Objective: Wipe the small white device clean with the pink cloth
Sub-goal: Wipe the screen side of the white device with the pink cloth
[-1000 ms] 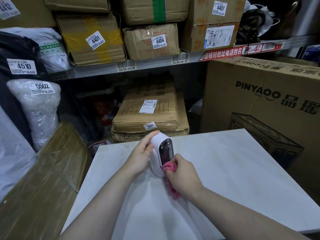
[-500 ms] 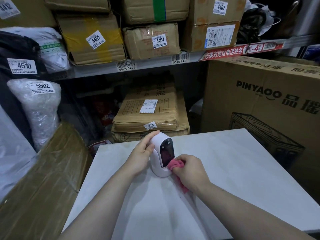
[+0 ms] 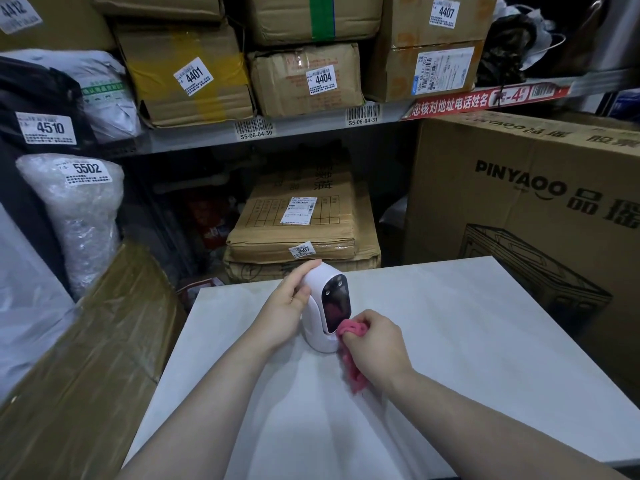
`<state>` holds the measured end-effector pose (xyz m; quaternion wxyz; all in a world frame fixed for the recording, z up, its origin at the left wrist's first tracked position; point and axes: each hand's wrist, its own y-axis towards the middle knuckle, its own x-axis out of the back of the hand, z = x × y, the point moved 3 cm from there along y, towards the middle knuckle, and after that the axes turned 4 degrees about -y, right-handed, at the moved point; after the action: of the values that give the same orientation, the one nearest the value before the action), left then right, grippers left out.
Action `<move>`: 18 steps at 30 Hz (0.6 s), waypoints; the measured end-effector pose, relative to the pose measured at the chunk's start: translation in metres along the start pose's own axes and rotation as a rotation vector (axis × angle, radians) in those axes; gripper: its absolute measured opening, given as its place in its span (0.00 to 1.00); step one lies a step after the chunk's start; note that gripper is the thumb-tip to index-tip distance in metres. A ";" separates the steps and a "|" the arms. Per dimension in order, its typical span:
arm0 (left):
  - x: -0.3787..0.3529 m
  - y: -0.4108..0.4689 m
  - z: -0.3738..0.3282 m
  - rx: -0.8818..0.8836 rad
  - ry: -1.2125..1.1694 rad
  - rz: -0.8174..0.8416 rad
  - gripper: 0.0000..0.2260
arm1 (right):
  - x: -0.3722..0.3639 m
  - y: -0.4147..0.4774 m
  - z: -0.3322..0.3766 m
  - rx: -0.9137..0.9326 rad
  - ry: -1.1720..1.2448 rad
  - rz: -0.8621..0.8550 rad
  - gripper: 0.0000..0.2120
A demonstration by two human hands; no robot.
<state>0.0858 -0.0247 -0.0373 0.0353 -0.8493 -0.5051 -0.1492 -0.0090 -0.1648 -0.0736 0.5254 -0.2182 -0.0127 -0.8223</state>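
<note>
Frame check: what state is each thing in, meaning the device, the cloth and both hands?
device: upright on the table.
cloth: bunched, pressed against the device's lower front.
left hand: grips the device's back.
right hand: grips the cloth.

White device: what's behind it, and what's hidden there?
The left hand grips the white device from behind, a finger over its top. Past the table edge lies a cardboard parcel labelled 3507. The rear face is hidden by the body and that hand.
</note>
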 end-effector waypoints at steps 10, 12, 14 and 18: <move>0.002 -0.001 0.000 0.002 0.002 0.008 0.18 | -0.026 -0.015 -0.003 -0.087 0.212 0.112 0.04; 0.002 -0.001 0.001 0.005 0.003 0.005 0.18 | -0.023 -0.015 -0.002 -0.088 0.222 0.093 0.03; 0.002 0.000 0.001 0.008 -0.006 -0.003 0.18 | -0.022 -0.015 -0.001 -0.082 0.225 0.084 0.04; 0.001 0.000 0.001 0.004 -0.018 -0.011 0.18 | -0.016 -0.010 -0.001 -0.107 0.234 0.051 0.04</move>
<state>0.0866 -0.0237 -0.0379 0.0319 -0.8479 -0.5102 -0.1408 -0.0121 -0.1467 -0.0783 0.5314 -0.1489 0.0982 -0.8281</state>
